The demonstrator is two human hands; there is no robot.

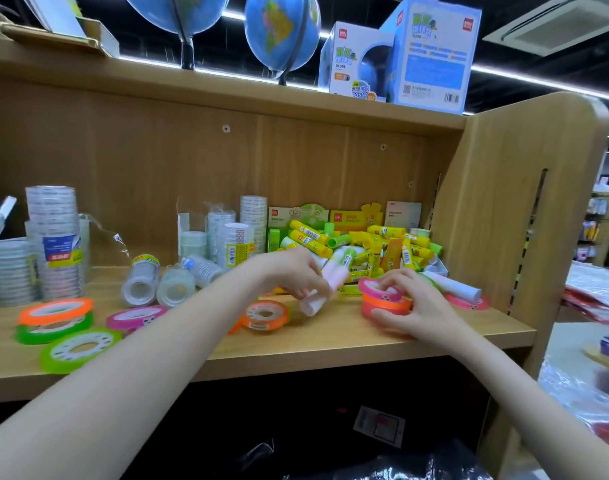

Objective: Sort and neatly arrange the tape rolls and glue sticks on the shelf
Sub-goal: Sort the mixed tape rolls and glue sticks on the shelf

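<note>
My left hand (296, 271) grips a pink and white glue stick (322, 287), tilted, just above the wooden shelf (296, 344). My right hand (407, 303) holds a small stack of pink and orange tape rolls (382, 297) on the shelf's right part. Behind both hands lies a heap of yellow and green glue sticks (376, 245). An orange tape roll (265, 315) lies flat between my arms. Green, orange and pink rolls (55, 322) lie at the left front. Clear tape stacks (53, 237) stand at the back left.
Loose clear tape rolls (171, 280) lie on their sides mid-shelf. Glue stick boxes (334, 216) stand against the back panel. Globes (282, 29) and globe boxes (431, 53) sit on the shelf above. The shelf's side panel (525, 209) closes the right end.
</note>
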